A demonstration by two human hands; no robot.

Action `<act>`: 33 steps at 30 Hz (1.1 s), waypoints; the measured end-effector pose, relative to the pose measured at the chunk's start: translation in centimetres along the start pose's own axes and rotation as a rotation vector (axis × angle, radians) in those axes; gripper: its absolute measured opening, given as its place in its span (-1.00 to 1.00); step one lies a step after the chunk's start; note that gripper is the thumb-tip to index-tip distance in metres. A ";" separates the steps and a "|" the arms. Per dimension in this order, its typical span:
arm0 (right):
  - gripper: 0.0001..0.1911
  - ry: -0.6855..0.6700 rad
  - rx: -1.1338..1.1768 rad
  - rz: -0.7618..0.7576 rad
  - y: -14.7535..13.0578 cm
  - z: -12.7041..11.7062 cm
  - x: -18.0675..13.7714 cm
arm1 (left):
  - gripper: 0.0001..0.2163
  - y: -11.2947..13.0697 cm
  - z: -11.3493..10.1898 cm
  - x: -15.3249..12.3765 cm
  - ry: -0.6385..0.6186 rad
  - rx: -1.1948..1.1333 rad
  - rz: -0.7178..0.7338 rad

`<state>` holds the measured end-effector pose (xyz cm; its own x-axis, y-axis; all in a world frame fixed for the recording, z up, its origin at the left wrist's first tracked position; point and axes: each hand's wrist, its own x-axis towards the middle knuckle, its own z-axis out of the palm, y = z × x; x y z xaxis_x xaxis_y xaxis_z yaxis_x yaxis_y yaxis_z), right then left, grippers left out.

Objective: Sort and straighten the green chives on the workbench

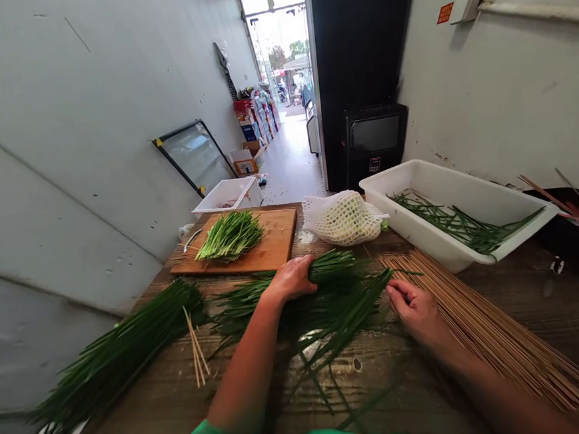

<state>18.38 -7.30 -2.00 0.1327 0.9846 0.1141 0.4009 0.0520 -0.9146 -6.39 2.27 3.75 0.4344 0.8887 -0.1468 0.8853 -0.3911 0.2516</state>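
Note:
My left hand [293, 278] rests over a bundle of green garlic chives [334, 264] in the middle of the table, thumb apart and fingers curled down around the stalks; the fingertips are partly hidden. My right hand [417, 308] has thumb and fingers pinched together at the end of several long chive leaves [359, 308], which fan out towards my body. Beneath and beside the right forearm lies a thick row of thin bamboo skewers [499, 334]. To the left of my left forearm are a few short skewers [196, 351] and a large chive bunch [128, 336].
Cut chive pieces [229, 236] sit on a wooden cutting board [275, 235] at the back. Next to it lies something wrapped in white foam netting [344, 218]. A white bin [416, 172] with loose chives stands at the back right; another white box [245, 192] is behind the board.

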 end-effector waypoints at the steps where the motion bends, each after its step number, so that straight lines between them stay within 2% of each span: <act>1: -0.61 0.000 0.001 -0.005 0.1 0.0 0.0 | -0.58 0.6 -0.1 -0.2 0.057 0.051 -0.026; 3: -0.61 0.001 -0.001 -0.010 0.3 0.0 0.1 | -0.59 1.7 0.0 -0.6 0.185 0.172 -0.093; 5: -0.62 0.004 0.001 -0.016 0.4 -0.1 0.1 | -0.48 2.6 0.5 -1.5 0.263 0.252 -0.113; 6: -0.62 0.005 0.003 -0.019 0.3 -0.1 0.1 | -0.42 2.8 0.8 -2.1 0.252 0.263 -0.097; 8: -0.62 0.011 0.002 -0.021 0.1 -0.2 0.0 | -0.37 2.7 1.2 -3.6 0.153 0.233 -0.068; 10: -0.62 0.020 -0.010 -0.017 -0.2 -0.2 -0.1 | -0.42 2.2 0.8 -4.9 0.052 0.187 -0.038; 13: -0.64 0.028 -0.031 -0.004 -0.6 -0.3 -0.3 | -0.58 1.9 -1.1 -5.7 0.067 0.151 -0.006; 16: -0.66 0.031 -0.038 -0.014 -0.9 -0.4 -0.3 | -0.73 2.6 -3.0 -4.9 0.160 0.104 0.073; 18: -0.66 0.034 -0.039 -0.025 -1.0 -0.6 -0.2 | -0.80 3.2 -3.5 -4.1 0.144 0.070 0.179; 21: -0.65 0.014 -0.023 -0.037 -1.3 -0.9 -0.2 | -0.87 3.6 -2.9 -3.5 0.077 0.064 0.289; 26: -0.65 -0.001 -0.006 -0.065 -2.0 -1.2 -0.4 | -0.83 3.2 -1.0 -2.7 0.020 -0.010 0.372; 28: -0.65 -0.008 -0.007 -0.069 -2.3 -1.3 -0.5 | -0.87 3.2 -0.5 -1.8 0.032 -0.112 0.356; 33: -0.66 -0.043 -0.013 -0.105 -2.6 -1.3 -0.5 | -0.81 3.8 0.2 0.7 0.151 -0.423 0.160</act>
<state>18.44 -8.17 0.77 0.0500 0.9801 0.1920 0.4222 0.1535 -0.8934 -2.70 1.33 4.40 0.5031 0.8622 0.0586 0.6499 -0.4222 0.6319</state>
